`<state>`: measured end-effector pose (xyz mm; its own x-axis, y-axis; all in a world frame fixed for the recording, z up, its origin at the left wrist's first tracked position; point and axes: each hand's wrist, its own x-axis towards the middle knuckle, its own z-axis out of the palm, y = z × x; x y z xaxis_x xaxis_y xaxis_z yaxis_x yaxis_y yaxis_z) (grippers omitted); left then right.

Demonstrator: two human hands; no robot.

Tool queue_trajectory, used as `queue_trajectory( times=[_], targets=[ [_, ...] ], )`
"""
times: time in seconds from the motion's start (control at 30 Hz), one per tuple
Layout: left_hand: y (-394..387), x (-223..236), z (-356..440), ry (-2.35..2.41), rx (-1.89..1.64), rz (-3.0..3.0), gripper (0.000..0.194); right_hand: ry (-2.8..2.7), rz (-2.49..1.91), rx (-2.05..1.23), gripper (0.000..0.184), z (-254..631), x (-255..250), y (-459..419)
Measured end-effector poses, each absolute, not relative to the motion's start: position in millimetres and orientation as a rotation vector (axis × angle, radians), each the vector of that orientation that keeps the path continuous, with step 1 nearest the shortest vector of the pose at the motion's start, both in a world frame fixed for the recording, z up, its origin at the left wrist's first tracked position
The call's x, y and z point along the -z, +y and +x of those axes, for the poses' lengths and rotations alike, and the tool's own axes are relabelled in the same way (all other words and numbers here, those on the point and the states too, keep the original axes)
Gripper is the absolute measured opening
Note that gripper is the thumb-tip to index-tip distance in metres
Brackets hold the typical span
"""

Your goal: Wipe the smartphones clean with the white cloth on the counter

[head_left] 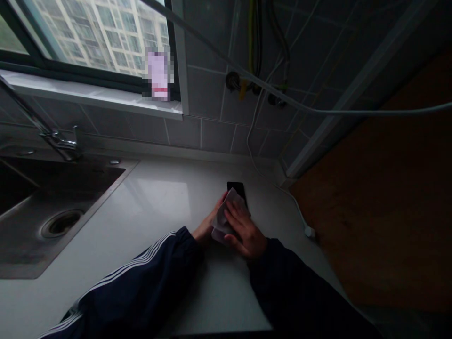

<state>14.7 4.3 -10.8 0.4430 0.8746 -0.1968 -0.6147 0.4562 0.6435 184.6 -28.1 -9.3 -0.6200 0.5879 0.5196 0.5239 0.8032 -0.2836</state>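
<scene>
A pale pinkish-grey folded piece of cloth or paper (221, 220) is between my hands over the counter. My left hand (207, 227) holds it from the left side; most of its fingers are hidden behind the folds. On top lies my right hand (245, 233), fingers stretched out flat across the surface and thumb apart. Just beyond, a flat black phone-like object (236, 187) shows on the counter, its near part covered by the cloth and the right hand. Whether the cloth touches it I cannot tell.
Left of me is a steel sink (102, 200) with a chrome faucet (65, 143). A blurred pink item (158, 75) stands on the windowsill (106, 96). A white cable (303, 109) crosses in front of the tiled wall, and a white plug (309, 231) lies near the brown panel (381, 202).
</scene>
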Motion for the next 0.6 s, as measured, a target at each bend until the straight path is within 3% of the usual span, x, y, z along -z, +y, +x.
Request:
queue_trajectory(
  times=[0.1, 0.23, 0.3, 0.5, 0.6],
  targets=[
    [2, 14, 16, 0.570, -0.986, 0.625, 0.069, -2.334, -0.932, -0.103, 0.076, 188, 8, -24],
    [-3, 14, 10, 0.574, -0.905, 0.850, 0.093, -2.313, -1.001, -0.088, 0.078, 189, 6, -24],
    [-5, 11, 7, 0.572, -0.879, 0.910, 0.096, -2.278, -1.036, -0.093, 0.078, 188, 6, -25],
    [-4, 8, 9, 0.608, -0.960, 0.815, 0.078, -2.296, -1.057, -0.139, 0.083, 187, 6, -28],
    [3, 17, 11, 0.594, -1.063, 0.540, 0.060, -2.415, -0.913, -0.161, 0.088, 185, 6, -30]
  ],
)
